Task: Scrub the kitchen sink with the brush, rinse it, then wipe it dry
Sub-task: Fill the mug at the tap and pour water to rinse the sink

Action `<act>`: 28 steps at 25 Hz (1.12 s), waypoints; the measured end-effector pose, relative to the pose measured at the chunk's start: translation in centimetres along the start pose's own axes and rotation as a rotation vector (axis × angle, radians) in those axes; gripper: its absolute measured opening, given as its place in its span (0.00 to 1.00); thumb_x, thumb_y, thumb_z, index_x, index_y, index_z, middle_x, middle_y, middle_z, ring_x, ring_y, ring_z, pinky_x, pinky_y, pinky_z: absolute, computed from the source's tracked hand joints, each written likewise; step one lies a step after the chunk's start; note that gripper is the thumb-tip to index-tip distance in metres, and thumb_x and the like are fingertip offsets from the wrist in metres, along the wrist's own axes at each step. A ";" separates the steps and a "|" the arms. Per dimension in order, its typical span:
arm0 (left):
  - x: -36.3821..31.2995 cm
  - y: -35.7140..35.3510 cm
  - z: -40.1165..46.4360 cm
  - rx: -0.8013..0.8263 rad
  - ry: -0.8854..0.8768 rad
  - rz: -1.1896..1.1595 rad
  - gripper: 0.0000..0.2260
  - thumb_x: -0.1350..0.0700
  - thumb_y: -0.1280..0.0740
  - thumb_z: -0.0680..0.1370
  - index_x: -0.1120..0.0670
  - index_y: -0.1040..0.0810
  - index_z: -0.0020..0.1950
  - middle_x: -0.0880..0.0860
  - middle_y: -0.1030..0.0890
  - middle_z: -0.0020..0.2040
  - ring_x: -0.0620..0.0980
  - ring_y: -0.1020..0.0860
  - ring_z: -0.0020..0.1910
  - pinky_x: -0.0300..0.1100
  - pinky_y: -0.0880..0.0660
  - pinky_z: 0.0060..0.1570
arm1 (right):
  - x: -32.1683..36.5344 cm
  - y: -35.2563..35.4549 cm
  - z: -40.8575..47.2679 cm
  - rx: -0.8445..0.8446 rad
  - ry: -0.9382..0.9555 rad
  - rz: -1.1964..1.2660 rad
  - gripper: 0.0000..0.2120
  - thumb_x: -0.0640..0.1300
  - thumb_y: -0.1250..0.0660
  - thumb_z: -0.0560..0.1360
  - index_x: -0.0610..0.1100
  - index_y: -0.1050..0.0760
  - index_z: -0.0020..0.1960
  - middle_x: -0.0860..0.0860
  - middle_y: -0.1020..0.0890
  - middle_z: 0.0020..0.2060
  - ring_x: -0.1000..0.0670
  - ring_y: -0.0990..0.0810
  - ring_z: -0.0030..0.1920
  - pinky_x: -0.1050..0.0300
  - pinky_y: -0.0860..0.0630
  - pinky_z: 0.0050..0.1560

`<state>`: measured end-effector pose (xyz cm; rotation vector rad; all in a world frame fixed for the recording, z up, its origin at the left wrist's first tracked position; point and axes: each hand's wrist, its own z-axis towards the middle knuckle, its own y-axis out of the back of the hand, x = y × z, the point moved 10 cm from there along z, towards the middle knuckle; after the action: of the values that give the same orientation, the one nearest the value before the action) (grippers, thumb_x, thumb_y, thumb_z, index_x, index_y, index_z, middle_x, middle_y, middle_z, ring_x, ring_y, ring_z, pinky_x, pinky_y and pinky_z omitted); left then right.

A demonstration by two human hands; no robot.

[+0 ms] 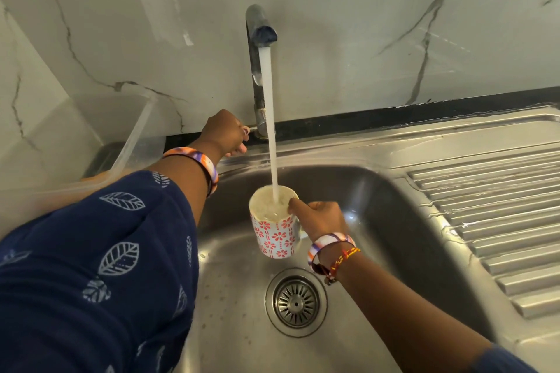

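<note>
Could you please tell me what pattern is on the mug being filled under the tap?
Red flower motifs on white, seen in the head view on the mug.

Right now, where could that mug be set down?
Bare patches: the ribbed drainboard right of the basin, and the sink floor left of the drain. Crowded: under the tap, where the right hand holds the mug and the left hand works the handle.

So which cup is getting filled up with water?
Find the shiny metal sink with the tall tap running. Right under the stream, above the round drain, the right hand holds a cup. It is white with red flowers, the only patterned thing in the sink.
</note>
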<state>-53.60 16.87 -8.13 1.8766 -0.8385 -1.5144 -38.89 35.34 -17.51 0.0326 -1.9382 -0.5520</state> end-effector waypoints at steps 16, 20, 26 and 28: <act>-9.3 -4.4 -8.6 -0.096 -0.337 0.052 0.10 0.58 0.33 0.77 0.64 0.19 0.52 0.62 0.18 0.52 0.60 0.21 0.53 0.46 0.26 0.52 | 5.5 15.7 -9.6 -0.118 0.109 0.138 0.16 0.52 0.31 0.71 0.46 0.26 0.28 0.53 0.23 0.26 0.54 0.26 0.30 0.66 0.30 0.30; -15.4 -14.2 -16.9 0.181 -0.619 0.101 0.08 0.58 0.34 0.77 0.61 0.19 0.51 0.59 0.18 0.50 0.55 0.21 0.48 0.44 0.27 0.46 | 3.8 25.5 -14.2 -0.279 0.088 0.070 0.17 0.50 0.32 0.73 0.46 0.29 0.29 0.52 0.30 0.26 0.54 0.34 0.29 0.62 0.37 0.28; -24.3 -25.4 -29.2 0.325 -1.086 0.301 0.17 0.48 0.39 0.80 0.53 0.28 0.67 0.53 0.28 0.67 0.51 0.31 0.66 0.46 0.32 0.64 | -1.2 40.7 -17.9 -0.607 0.053 -0.013 0.14 0.49 0.30 0.71 0.46 0.27 0.29 0.51 0.28 0.28 0.52 0.33 0.31 0.60 0.38 0.30; -26.8 -28.5 -32.0 0.310 -1.154 0.340 0.19 0.47 0.41 0.80 0.53 0.30 0.69 0.52 0.31 0.70 0.52 0.33 0.68 0.46 0.33 0.65 | -3.2 45.1 -18.0 -0.662 0.047 -0.044 0.14 0.49 0.30 0.71 0.45 0.26 0.30 0.50 0.27 0.28 0.50 0.32 0.33 0.60 0.37 0.31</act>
<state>-23.26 57.28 -7.39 0.7813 -1.8433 -2.2788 -11.62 69.89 3.16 -0.3293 -1.6306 -1.1842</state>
